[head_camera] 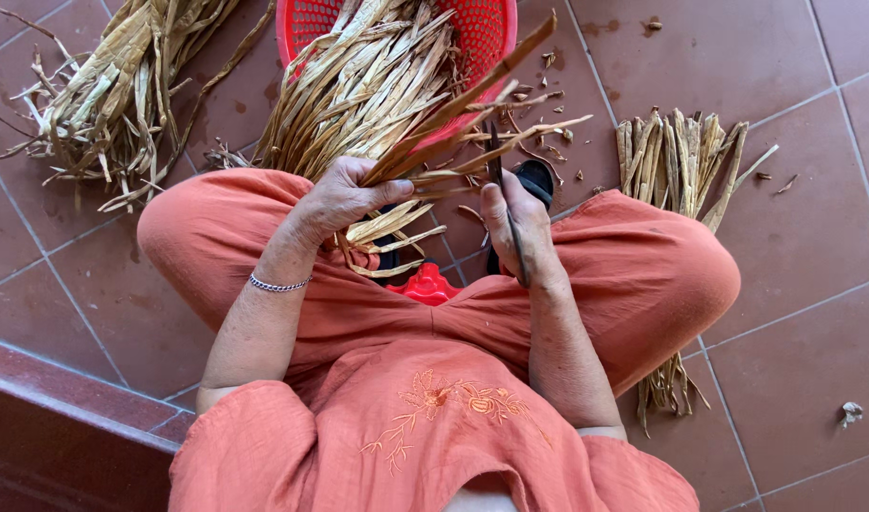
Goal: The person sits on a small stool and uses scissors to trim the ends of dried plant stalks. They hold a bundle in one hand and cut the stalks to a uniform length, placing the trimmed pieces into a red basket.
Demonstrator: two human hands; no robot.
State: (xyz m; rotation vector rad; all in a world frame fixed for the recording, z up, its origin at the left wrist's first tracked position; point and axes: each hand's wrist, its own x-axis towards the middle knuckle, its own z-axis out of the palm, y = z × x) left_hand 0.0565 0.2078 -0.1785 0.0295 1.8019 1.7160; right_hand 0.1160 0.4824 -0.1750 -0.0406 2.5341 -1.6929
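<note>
Strips (453, 128) bunched in left hand (344, 197); right hand (520, 228) grips knife (504, 190), which could nick the nearby fingers (387, 187).

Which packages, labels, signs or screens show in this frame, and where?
None in view: no package, label, sign or screen.
Nearest to a container: red plastic mesh basket, top centre, round, holding dried strips.
Left hand grips a bundle of strips; right hand holds a thin dark blade.

No pkgs, labels, signs, screens.
</note>
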